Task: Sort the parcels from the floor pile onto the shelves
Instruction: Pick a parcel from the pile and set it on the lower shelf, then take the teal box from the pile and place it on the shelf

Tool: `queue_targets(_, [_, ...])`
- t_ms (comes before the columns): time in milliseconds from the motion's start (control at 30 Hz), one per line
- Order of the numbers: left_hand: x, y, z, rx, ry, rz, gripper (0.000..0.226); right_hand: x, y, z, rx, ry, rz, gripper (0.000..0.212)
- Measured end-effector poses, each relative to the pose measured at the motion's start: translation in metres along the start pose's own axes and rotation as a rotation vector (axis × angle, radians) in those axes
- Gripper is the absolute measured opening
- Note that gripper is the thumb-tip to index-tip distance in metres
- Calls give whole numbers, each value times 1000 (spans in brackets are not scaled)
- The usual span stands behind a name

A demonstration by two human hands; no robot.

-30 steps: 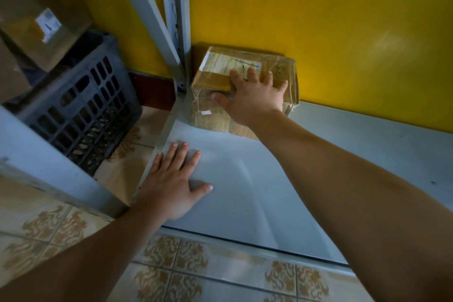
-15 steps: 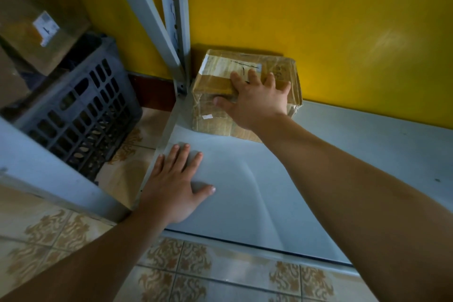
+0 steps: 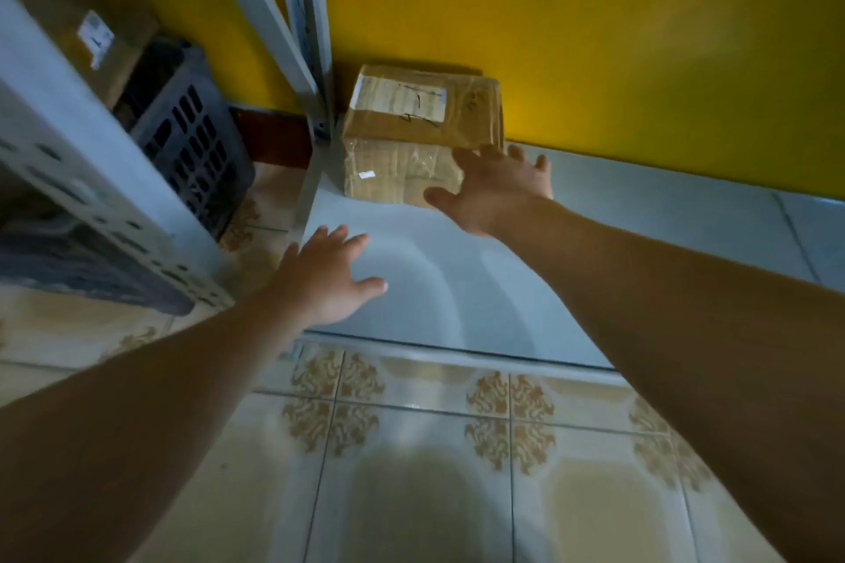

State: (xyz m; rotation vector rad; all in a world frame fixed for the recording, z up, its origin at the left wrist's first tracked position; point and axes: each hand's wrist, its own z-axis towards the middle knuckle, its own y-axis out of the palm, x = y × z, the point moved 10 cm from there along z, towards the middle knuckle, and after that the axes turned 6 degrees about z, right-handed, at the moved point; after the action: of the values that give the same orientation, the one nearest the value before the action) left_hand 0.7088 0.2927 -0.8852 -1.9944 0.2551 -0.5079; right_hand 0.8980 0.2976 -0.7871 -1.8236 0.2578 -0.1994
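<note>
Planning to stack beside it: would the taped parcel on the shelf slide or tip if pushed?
Likely slides, not tips: the parcel sits squat and flat on the smooth shelf. Its glossy tape wrap probably feels slippery to grip.

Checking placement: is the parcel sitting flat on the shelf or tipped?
Flat: the parcel rests squarely on the shelf, label up, in the back corner.

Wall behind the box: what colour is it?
The wall is yellow, seen best in the head view.

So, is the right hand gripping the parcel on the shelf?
No, the right hand has its fingers spread straight by the front corner of the parcel, not curled round it.
</note>
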Motion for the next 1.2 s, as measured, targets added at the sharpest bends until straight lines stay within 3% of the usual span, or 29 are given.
queue_targets(267, [50, -82, -166, -107, 113, -1, 77, -5, -63, -165, -136, 46, 10, 77])
queue_targets(867, [115, -320, -633, 24, 23, -59, 73, -86, -375, -548, -10, -127, 107, 70])
queue_targets(1000, [101, -383, -713, 61, -4, -61, 71, -130, -455, -598, 54, -167, 125, 64])
queue_targets(1200, [27, -478, -808, 221, -56, -49, 62, -250, -546, -653, 145, -282, 167, 74])
